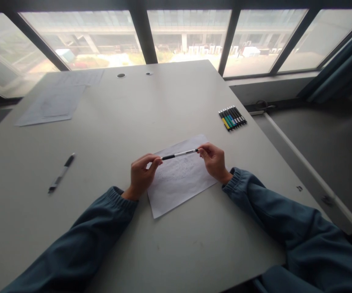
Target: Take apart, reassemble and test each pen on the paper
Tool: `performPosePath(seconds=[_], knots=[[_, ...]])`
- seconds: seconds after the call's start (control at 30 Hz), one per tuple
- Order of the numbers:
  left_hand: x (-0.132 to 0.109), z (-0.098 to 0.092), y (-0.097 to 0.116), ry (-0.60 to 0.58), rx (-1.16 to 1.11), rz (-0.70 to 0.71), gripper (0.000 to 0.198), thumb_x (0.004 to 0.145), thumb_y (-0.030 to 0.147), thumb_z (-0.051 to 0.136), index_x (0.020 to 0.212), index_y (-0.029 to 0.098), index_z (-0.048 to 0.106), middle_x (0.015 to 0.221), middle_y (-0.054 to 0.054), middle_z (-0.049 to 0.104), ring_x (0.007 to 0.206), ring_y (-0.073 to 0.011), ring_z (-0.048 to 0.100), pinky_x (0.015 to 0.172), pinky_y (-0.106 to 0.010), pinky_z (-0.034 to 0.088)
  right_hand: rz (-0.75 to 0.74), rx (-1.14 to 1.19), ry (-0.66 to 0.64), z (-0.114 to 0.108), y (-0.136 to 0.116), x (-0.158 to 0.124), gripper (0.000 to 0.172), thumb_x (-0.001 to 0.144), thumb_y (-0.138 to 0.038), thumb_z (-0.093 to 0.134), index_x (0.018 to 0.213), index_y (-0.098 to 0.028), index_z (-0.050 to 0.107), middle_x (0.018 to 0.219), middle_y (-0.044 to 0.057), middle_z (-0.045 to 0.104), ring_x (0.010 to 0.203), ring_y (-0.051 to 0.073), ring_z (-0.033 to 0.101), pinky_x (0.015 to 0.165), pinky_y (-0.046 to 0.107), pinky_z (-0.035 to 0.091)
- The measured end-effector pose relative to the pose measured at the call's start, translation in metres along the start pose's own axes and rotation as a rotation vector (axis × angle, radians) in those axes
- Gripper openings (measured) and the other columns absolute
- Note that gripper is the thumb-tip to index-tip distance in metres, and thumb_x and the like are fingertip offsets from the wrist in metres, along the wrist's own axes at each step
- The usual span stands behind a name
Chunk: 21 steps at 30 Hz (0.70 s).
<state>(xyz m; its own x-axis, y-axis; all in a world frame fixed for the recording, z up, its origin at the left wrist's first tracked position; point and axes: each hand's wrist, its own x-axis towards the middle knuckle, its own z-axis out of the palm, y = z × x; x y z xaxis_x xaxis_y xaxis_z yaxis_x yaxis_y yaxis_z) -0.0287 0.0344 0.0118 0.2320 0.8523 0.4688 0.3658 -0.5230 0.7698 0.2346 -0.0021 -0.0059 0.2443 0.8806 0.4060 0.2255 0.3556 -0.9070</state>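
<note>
A black and white pen (182,154) is held nearly level between both hands, above a sheet of paper (176,197) with faint marks on it. My left hand (143,173) pinches the pen's left end between thumb and fingers. At the other end, my right hand (215,160) grips the tip the same way, so the pen's middle is uncovered. The paper lies slanted on the table under the pen, its upper edge partly behind the hands.
On the white table (102,134), another black and white pen (61,173) lies at left. A row of several pens (232,118), some with coloured barrels, sits near the right edge. Loose papers (53,99) rest at far left. Windows line the far side.
</note>
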Motion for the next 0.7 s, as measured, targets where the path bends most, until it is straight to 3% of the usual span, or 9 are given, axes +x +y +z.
performPosePath(seconds=[0.7], knots=[[0.0003, -0.0002, 0.0011, -0.03, 0.036, -0.012, 0.034, 0.095, 0.037, 0.061, 0.07, 0.017, 0.07, 0.068, -0.003, 0.069, 0.062, -0.0128, 0.063, 0.064, -0.024, 0.049, -0.025, -0.052, -0.045, -0.0022, -0.0056, -0.0006, 0.028, 0.097, -0.041, 0.061, 0.08, -0.02, 0.067, 0.072, 0.0, 0.062, 0.066, 0.015, 0.057, 0.064, 0.028, 0.046]])
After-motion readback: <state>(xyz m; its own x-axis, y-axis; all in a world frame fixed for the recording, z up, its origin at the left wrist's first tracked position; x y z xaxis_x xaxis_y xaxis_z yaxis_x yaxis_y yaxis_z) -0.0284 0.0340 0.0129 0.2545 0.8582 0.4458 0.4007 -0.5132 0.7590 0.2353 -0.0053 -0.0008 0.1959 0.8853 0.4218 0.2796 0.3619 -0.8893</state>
